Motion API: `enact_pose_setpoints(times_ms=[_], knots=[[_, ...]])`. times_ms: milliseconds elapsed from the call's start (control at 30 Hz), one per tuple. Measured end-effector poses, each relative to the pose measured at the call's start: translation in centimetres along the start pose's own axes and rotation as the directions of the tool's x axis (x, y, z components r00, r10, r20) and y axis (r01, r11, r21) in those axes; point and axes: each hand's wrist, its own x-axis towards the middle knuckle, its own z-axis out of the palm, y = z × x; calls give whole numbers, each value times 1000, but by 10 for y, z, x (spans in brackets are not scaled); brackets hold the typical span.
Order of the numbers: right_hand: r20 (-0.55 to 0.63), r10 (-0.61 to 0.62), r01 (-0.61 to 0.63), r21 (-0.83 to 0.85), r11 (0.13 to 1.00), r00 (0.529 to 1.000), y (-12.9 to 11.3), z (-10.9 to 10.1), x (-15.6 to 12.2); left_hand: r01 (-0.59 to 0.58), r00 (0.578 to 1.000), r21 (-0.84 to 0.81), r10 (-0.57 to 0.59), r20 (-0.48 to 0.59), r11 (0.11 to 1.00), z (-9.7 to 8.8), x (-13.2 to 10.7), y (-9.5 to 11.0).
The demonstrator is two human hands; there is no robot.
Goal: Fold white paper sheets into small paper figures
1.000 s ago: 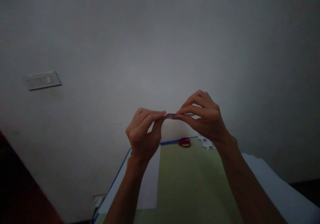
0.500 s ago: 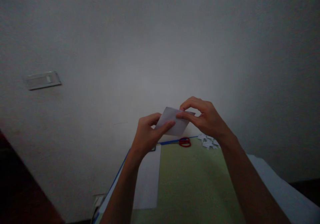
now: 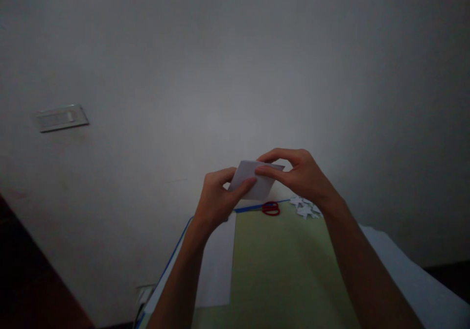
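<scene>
Both hands hold a small folded white paper [image 3: 253,184] in the air above the far end of the table. My left hand [image 3: 216,199] pinches its lower left side with thumb and fingers closed. My right hand [image 3: 299,177] pinches its upper right corner, fingers curled over the top edge. The paper's flat face is turned toward me.
Below the hands lies a green mat [image 3: 282,265] with a white sheet [image 3: 216,265] at its left. Red-handled scissors [image 3: 270,208] and a small heap of white paper scraps [image 3: 305,207] lie at the mat's far edge. A bare wall with a switch plate [image 3: 60,118] stands behind.
One second ago the paper was held edge-on between both pinches. It has been tilted so its face shows, and both hands have sunk slightly.
</scene>
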Motion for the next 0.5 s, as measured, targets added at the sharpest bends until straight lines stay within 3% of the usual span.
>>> enact_pose_setpoints(times_ms=[267,500], knots=[[-12,-2,2,14,1000,1000,-5,1,1,43,999,-93,-41,28,995,1,0,4],[172,-92,94,-6,996,981,-8,-1,1,29,998,-15,-28,64,999,-5,1,6]])
